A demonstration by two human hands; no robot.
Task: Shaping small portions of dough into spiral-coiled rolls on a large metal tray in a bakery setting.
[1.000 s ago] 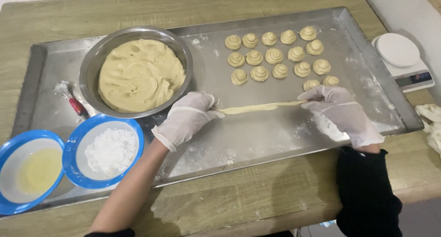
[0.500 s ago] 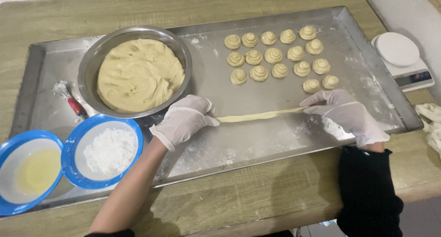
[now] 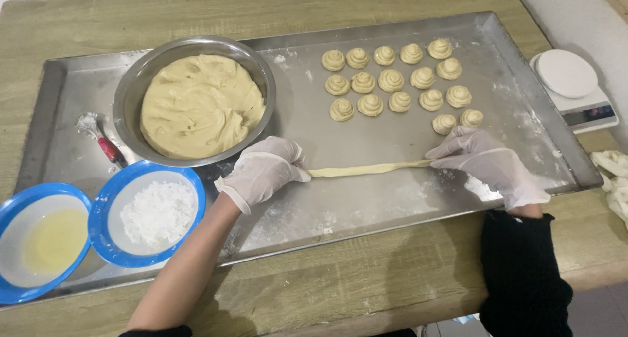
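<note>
Since the earlier frames the dough rope [image 3: 369, 170] has grown a little longer and thinner, and both gloved hands have drifted slightly further apart along the metal tray [image 3: 523, 101]. The left hand [image 3: 265, 170] lies curled over the rope's left end, and the right hand [image 3: 487, 160] rests with fingers flat on its right end, so each hand presses dough against the floured tray rather than pinching it in the air. To keep the rope even, the pressure looks best kept light and equal on both ends, rolling outward so no thin spot forms in the middle. The rope lies across the tray's front half, below the rows of coiled dough pieces [image 3: 392, 82] and right of the steel bowl of dough [image 3: 196, 101]. The rope's two ends are hidden under the gloves, so their exact thickness cannot be told.
</note>
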